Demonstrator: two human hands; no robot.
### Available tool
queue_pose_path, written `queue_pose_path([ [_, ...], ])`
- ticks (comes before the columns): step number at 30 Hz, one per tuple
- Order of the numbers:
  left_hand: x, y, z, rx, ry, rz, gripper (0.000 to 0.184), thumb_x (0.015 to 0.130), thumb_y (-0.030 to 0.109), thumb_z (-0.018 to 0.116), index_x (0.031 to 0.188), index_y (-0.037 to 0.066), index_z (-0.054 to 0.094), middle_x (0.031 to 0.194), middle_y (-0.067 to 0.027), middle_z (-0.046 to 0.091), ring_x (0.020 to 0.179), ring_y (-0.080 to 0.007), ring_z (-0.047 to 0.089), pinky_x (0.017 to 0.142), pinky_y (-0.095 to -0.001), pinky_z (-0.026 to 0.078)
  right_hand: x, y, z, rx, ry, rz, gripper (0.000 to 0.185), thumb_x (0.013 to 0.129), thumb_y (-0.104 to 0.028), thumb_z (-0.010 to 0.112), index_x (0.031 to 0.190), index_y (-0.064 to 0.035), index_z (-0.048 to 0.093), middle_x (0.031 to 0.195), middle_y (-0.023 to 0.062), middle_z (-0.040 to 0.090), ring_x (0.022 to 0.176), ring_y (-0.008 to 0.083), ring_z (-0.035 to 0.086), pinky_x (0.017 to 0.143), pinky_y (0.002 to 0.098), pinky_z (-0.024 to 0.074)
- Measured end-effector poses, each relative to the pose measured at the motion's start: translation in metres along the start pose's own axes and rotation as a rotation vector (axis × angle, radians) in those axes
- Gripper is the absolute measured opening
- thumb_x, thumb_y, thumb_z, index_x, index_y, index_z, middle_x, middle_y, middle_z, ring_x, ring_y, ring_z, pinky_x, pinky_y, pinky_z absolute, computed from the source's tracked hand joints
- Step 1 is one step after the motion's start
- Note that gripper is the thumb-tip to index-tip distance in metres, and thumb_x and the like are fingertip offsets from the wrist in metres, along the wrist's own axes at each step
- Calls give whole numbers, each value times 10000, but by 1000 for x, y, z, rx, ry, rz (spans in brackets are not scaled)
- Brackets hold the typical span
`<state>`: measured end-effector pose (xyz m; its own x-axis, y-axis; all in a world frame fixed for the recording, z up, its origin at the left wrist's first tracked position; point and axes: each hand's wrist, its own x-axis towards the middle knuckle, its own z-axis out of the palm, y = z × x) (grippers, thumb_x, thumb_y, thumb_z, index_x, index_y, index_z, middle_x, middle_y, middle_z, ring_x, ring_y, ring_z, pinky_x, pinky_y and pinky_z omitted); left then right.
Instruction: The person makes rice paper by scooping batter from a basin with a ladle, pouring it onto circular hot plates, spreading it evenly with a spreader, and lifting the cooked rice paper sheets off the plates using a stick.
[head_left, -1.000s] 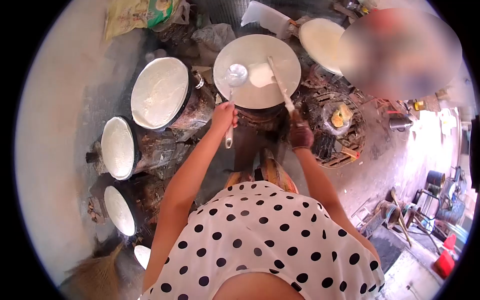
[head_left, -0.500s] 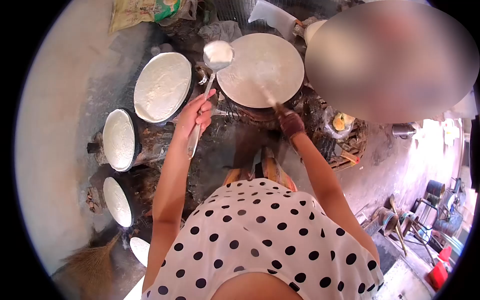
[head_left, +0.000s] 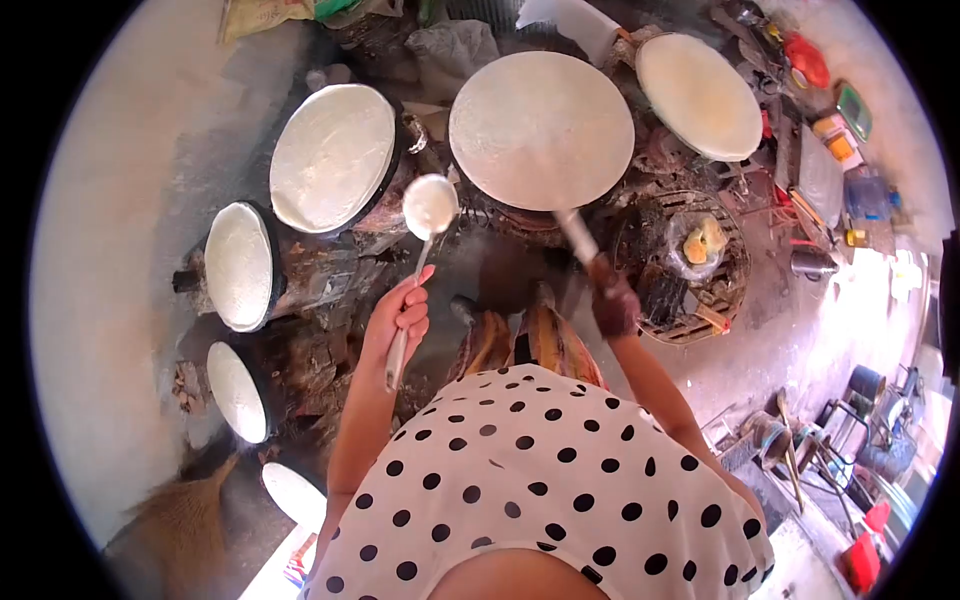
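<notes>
My left hand [head_left: 397, 328] is closed around the long handle of a metal ladle [head_left: 431, 207] with white batter in its bowl, held level near the central pan. A dark glove covers my right hand [head_left: 614, 300], which grips a flat, pale-handled tool [head_left: 576, 236]; motion blurs its far end, so its kind is unclear. This tool reaches the near edge of the large round pan [head_left: 541, 130], whose surface carries a thin pale layer. Left of the ladle, another pan [head_left: 334, 158] holds a white sheet with a slightly ragged edge.
More white-filled pans stand on the left, among them a pan [head_left: 238, 266] and a lower pan [head_left: 238, 392]. At upper right is another pan [head_left: 699, 97]. A plastic bag with yellow food [head_left: 700, 247] lies on a round rack [head_left: 738, 290]. A straw broom [head_left: 180, 520] lies lower left.
The ladle has come down and nearer to me. My right hand has drawn back right, pulling the tool toward the pan's near edge. The large blurred shape at upper right is gone, revealing a pan.
</notes>
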<state>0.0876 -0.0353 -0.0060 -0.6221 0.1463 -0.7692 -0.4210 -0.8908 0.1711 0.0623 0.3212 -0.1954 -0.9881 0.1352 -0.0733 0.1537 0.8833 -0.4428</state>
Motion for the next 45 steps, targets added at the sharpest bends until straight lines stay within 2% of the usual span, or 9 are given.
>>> queue_pose_path([
  [2,-9,5,22,820,-15,307,386,1003,206,405,1332,6,431,645,35,416,382,-34,360,343,-203,327,-35,9,-14,-109,-181,-599,364,878,-246,589,1236,-200,547,905,137,625,786,349,619,632,436,512],
  [16,192,7,121,1057,-94,298,238,934,234,533,745,99,482,609,57,459,452,-33,415,393,-213,334,34,-48,-42,-151,56,-120,427,897,-322,551,1314,-357,465,946,150,622,778,365,628,636,436,512],
  [26,99,53,97,602,-421,134,301,966,162,459,1232,23,489,694,49,461,430,-26,373,398,-185,327,41,-26,-13,471,159,-43,341,914,-246,527,1253,-223,562,1005,123,643,887,318,618,757,404,499],
  [30,62,66,87,536,-343,93,358,973,169,448,1286,-7,453,675,62,435,426,6,372,345,-164,301,50,-69,-20,31,-194,-317,398,934,-285,460,1312,-171,506,956,114,634,855,302,629,735,408,504],
  [32,46,69,50,396,-372,20,379,966,185,478,1298,8,430,686,67,449,439,13,381,360,-153,310,65,-103,-33,-428,-334,192,445,932,-288,452,1369,-209,450,1041,108,650,933,287,638,782,388,503],
  [36,-9,71,-36,43,-319,-87,396,976,189,464,1315,3,381,680,65,436,422,-3,376,344,-179,308,130,-73,7,-161,-351,-192,482,963,-142,283,1443,-133,326,1512,83,291,1381,216,297,1089,297,301],
  [38,-34,74,-85,-112,-276,-85,339,972,174,469,1279,35,429,662,64,429,427,2,363,368,-161,290,168,-79,25,-206,-276,-275,490,956,-195,347,1444,-155,325,1435,107,378,1301,238,387,1028,319,365],
  [42,-105,85,-146,-120,-176,120,349,982,176,445,1308,54,432,641,54,417,419,-18,361,361,-183,292,220,-136,109,-189,78,-737,536,941,-301,476,1444,-199,324,1281,156,554,1140,281,566,906,361,492],
  [45,-144,83,-174,457,212,533,372,986,158,425,1345,60,439,589,34,373,399,-61,342,356,-207,298,125,-347,69,-229,-412,-426,491,903,-415,506,1328,-171,482,1209,165,590,1087,284,594,874,381,495],
])
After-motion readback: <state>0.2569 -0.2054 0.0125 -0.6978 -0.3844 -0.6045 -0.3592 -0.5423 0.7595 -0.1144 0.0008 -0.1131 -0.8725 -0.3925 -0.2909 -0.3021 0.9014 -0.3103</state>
